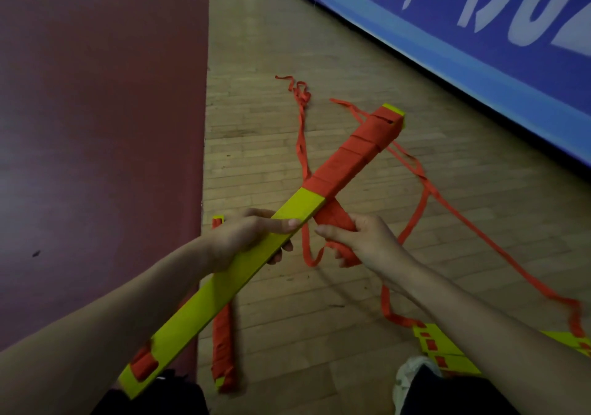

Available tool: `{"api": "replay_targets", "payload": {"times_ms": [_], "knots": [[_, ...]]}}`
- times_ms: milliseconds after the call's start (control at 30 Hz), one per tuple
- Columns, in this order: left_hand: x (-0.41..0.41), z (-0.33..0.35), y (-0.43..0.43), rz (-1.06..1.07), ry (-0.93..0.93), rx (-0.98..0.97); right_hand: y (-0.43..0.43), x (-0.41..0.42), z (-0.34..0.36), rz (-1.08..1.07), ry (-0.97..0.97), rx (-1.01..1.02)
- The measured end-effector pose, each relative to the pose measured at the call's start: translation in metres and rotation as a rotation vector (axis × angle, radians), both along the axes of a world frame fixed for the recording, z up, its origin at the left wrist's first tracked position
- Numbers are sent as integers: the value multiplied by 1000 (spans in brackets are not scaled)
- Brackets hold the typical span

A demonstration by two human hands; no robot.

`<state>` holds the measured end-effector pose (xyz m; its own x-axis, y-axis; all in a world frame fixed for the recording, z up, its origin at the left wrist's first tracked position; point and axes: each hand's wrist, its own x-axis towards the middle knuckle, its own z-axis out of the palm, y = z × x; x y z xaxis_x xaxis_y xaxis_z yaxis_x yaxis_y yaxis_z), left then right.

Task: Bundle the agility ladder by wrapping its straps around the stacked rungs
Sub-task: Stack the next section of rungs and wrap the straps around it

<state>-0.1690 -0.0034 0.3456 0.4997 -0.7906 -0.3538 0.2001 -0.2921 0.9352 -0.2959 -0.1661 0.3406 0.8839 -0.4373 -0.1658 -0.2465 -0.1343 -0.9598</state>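
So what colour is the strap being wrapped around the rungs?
Orange-red strap, clearest in the head view.

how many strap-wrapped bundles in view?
2. Half-wrapped bundle in the left hand, right hand holding its strap; finished bundle on the floor beneath. Others may be hidden.

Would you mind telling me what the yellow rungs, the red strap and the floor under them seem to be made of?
The yellow rungs look like rigid plastic, matte and smooth: flat faces, crisp straight edges, no grain. The red strap seems to be woven fabric webbing, dull: it wraps flat and twists limply where loose. The floor appears to be wood, slightly glossy: narrow staggered boards.
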Motion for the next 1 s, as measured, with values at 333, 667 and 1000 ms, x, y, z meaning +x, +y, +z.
{"api": "replay_targets", "payload": {"times_ms": [333,667,1000], "knots": [[-12,-15,-12,71,-299,138,10,4,5,-62,-18,-317],[-28,-17,-18,121,-1126,357,9,13,6,-217,54,-183],[-11,1,-10,-100,-289,204,-5,7,7,-121,-37,229]]}}
